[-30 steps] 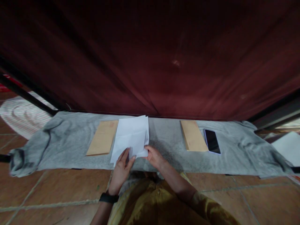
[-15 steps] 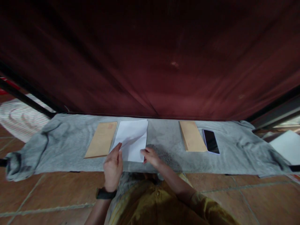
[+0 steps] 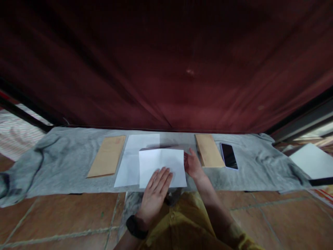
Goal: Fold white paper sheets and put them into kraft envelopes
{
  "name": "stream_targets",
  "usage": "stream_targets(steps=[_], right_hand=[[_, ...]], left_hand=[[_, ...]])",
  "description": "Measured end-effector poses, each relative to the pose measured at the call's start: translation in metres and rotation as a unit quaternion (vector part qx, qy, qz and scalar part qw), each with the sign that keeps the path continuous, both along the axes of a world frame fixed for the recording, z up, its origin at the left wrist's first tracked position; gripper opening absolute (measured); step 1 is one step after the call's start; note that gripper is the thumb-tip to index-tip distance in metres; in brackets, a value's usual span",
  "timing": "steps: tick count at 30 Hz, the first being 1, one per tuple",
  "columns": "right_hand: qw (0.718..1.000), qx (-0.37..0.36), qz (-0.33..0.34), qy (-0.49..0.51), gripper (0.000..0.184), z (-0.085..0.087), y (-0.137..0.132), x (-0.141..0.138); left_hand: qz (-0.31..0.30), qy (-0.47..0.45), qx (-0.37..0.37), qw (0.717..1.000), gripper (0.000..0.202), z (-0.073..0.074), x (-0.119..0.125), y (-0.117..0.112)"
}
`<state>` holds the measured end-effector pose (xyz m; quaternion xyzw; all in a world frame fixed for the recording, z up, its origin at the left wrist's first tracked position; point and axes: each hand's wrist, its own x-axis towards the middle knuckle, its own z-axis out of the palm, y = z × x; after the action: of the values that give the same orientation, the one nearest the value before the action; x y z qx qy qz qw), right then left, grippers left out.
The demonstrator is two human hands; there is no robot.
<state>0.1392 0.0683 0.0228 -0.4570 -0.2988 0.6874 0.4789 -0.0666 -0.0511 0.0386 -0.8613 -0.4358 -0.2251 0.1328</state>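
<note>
A white sheet of paper with a faint crease stands slightly raised in front of me, over a second white sheet that lies on the grey cloth. My left hand rests on its lower middle with the fingers stretched flat; the thumb does not show. At the right edge of the front sheet is my right hand, thumb apart and pointing up. Some of its fingers reach behind the paper and are partly hidden. Brown envelopes lie left of the sheets, and another stack of envelopes is beyond my right hand.
A phone lies right of the right-hand envelopes. Grey cloth covers the narrow surface, backed by a dark red fabric wall. Dark bars flank it. A white board-like thing sits at far right.
One white sheet has come away to the right, turned sideways and nearer me, while another stays lying behind. Both hands have moved right; my left hand now lies flat on the moved sheet.
</note>
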Motion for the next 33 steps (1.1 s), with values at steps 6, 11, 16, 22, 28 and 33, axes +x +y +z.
stream_targets(steps=[6,11,16,22,28,33], right_hand=[[0.998,-0.037,0.056,0.017,0.036,0.014,-0.002,0.011],[0.997,-0.011,0.072,0.008,0.036,0.035,0.009,0.004],[1.000,0.012,0.008,-0.001,0.018,0.050,0.020,0.003],[0.994,0.110,-0.002,0.000,0.018,0.091,0.028,0.022],[0.975,0.215,-0.032,-0.044,0.020,0.109,0.033,0.039],[0.945,0.297,-0.077,-0.111,0.011,0.100,0.029,0.044]], left_hand=[[-0.071,0.019,-0.024,0.997,0.055,-0.005,0.015,-0.001],[-0.100,0.051,-0.028,0.993,0.056,0.010,0.018,0.001],[-0.106,0.050,-0.007,0.993,0.046,0.008,0.026,-0.001],[-0.041,-0.099,-0.043,0.993,0.066,0.003,0.022,-0.003],[0.173,-0.538,-0.230,0.792,0.063,0.014,-0.013,0.049],[0.090,-0.630,-0.319,0.703,0.071,0.032,-0.030,0.088]])
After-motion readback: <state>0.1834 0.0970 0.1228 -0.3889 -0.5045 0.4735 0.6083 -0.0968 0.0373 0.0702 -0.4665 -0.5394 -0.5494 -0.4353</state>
